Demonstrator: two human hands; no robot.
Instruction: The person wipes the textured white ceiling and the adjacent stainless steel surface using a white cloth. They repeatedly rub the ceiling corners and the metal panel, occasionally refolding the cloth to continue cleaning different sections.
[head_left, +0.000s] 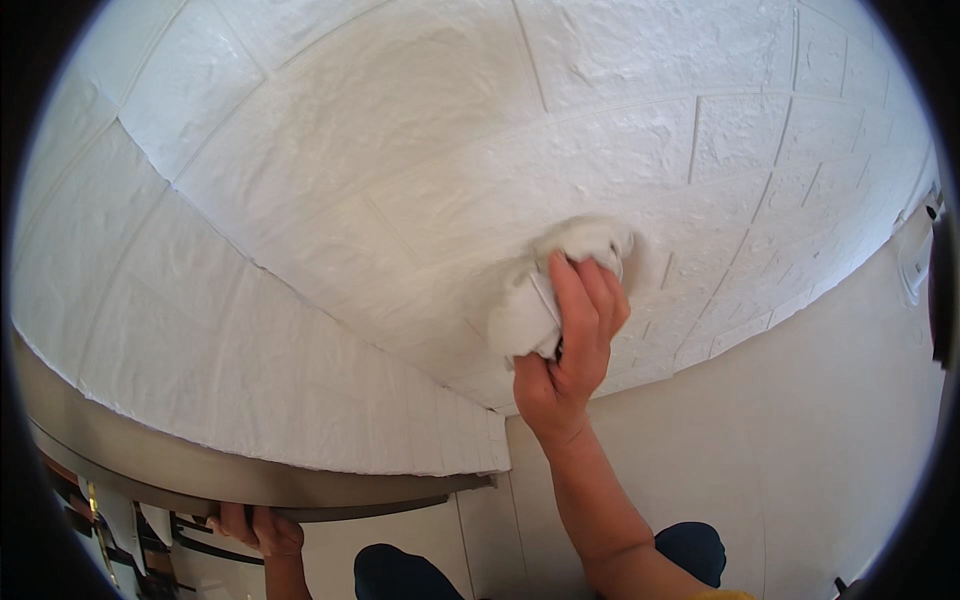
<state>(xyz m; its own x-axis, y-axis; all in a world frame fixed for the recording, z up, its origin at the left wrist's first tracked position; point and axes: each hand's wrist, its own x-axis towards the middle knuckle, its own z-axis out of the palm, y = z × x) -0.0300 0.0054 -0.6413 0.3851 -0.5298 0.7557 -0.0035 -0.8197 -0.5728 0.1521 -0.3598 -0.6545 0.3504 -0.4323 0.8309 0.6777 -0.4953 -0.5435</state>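
Observation:
My right hand (574, 345) is closed round a bunched white cloth (525, 311), which lies against the white brick-patterned wall panel (450, 150). Part of the cloth is blurred. At the lower left my left hand (259, 529) has its fingers curled at the lower edge of a grey-brown frame or trim (300, 484), under the side wall. Whether those fingers grip the edge cannot be told.
Light floor tiles (712, 420) spread below the wall, with my dark-clad knees (405, 574) over them. Shelves or a rack with several items (124, 525) stand at the lower left. A white object (913, 262) is at the far right.

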